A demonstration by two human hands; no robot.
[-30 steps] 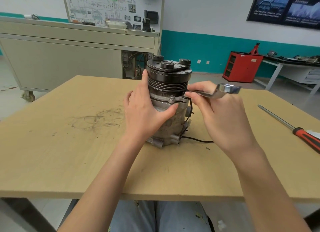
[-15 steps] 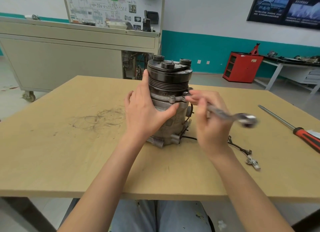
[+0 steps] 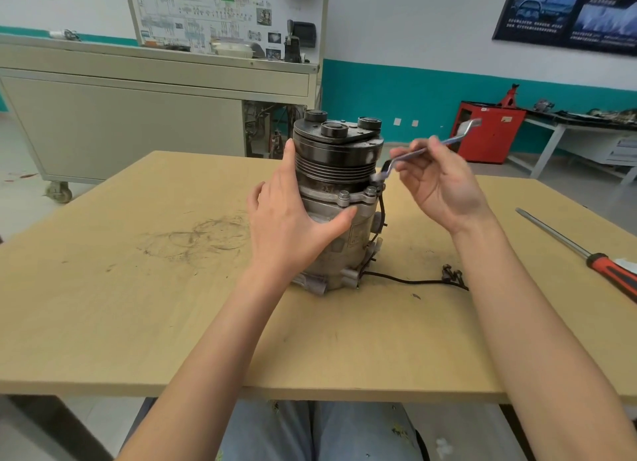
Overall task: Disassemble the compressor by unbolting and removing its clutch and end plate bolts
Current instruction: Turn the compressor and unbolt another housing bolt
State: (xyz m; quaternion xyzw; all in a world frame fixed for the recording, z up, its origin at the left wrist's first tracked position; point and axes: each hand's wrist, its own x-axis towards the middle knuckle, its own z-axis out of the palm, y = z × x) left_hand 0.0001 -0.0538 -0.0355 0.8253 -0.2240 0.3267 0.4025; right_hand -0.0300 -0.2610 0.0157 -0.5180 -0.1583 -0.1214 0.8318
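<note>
Right, my left hand (image 3: 289, 219) wraps the compressor (image 3: 355, 240) mid-body, heavy and rigid I'd guess, bracing it; my right hand (image 3: 437, 188) pinches the slim wrench (image 3: 408, 155) at the right-side bolt (image 3: 371, 190).

Bright, even indoor light with soft shadows; wide-angle curving at the edges, top-left corner smeared.
</note>
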